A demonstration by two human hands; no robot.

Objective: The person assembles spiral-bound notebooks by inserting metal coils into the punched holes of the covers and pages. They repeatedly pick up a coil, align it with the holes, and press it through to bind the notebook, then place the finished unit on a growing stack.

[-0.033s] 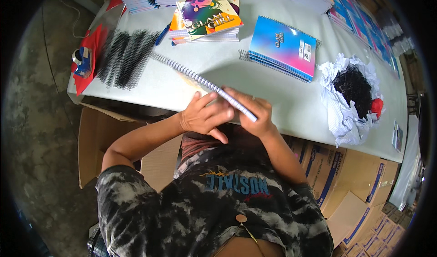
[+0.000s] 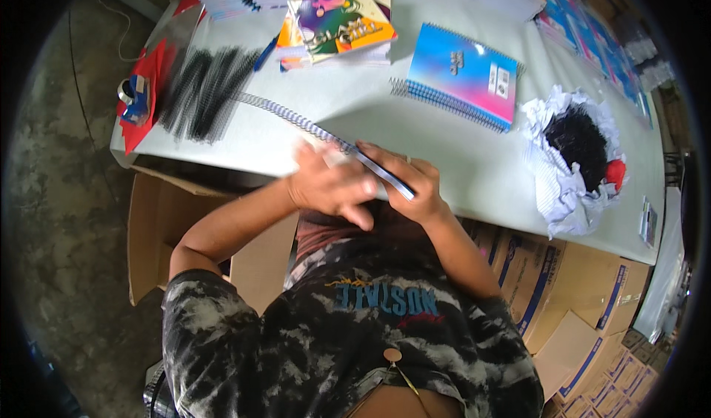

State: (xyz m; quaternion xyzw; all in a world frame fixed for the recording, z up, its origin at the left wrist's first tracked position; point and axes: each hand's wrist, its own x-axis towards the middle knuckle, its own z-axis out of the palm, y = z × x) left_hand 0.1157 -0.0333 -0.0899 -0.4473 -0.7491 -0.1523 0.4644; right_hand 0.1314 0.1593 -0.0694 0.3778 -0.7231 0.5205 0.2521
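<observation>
My right hand [image 2: 415, 188] grips a spiral notebook [image 2: 394, 180] by its near end, holding it tilted on edge above the table's front edge. A wire spiral coil [image 2: 296, 119] runs along its spine and extends past it to the far left, towards the loose coils. Blurred by motion, my left hand [image 2: 333, 185] is beside the spine and coil with its fingers apart and nothing held. Its fingertips are smeared, so I cannot tell whether they touch the coil. Most of the notebook's cover is hidden by my hands.
Black spiral coils [image 2: 207, 96] lie at left beside a tape dispenser [image 2: 135, 101] on red sheets. Colourful covered pads [image 2: 337, 25] are stacked at the back. Blue-pink notebooks [image 2: 463, 77] lie right of centre. Crumpled paper [image 2: 544, 174] holds black material. Cardboard boxes [image 2: 541, 270] stand below the table.
The notebook and its coil have tipped slightly, with the coil's far end lower and further left. My left hand has shifted a little and is more blurred; my right hand keeps its grip.
</observation>
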